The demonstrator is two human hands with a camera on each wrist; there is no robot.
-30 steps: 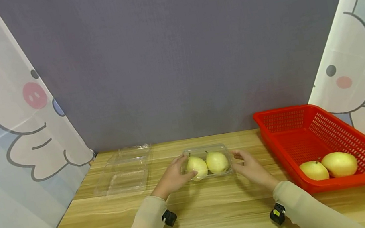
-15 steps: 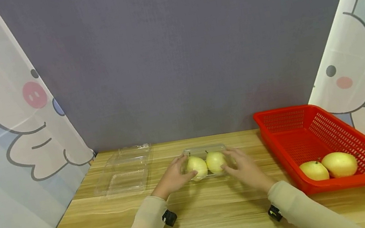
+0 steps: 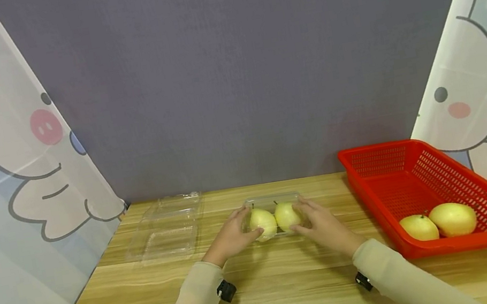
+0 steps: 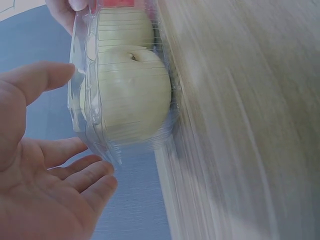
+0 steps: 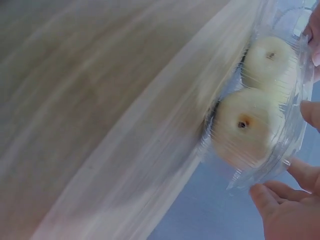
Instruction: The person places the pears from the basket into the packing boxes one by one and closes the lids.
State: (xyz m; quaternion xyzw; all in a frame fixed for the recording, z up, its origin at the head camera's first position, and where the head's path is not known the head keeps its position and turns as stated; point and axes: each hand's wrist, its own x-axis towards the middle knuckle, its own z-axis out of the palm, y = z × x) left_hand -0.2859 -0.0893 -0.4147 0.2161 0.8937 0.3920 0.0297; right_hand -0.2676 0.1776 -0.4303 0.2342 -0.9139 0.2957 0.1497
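A lidded clear plastic clamshell box [image 3: 273, 200] stands on the wooden table with two yellow pears side by side in it, a left pear [image 3: 264, 223] and a right pear [image 3: 287, 216]. My left hand [image 3: 232, 235] holds the box's left end, thumb at the near side and fingers toward the far side. At the other end my right hand [image 3: 325, 225] holds it the same way. In the left wrist view the thumb tip meets the lid edge [image 4: 82, 100] and the fingers lie at its corner. The right wrist view shows right fingertips [image 5: 260, 192] at the lid's rim.
Another clear plastic box [image 3: 168, 241] lies opened out at the back left of the table [image 3: 269, 299]. On the right stands a red plastic basket [image 3: 397, 190] with two more pears [image 3: 453, 219] in its near end. A grey panel [image 3: 230, 78] rises behind the table.
My right hand has moved left, from beside the box's right end onto it, its thumb now in front of the right pear. The left hand has stayed in place.
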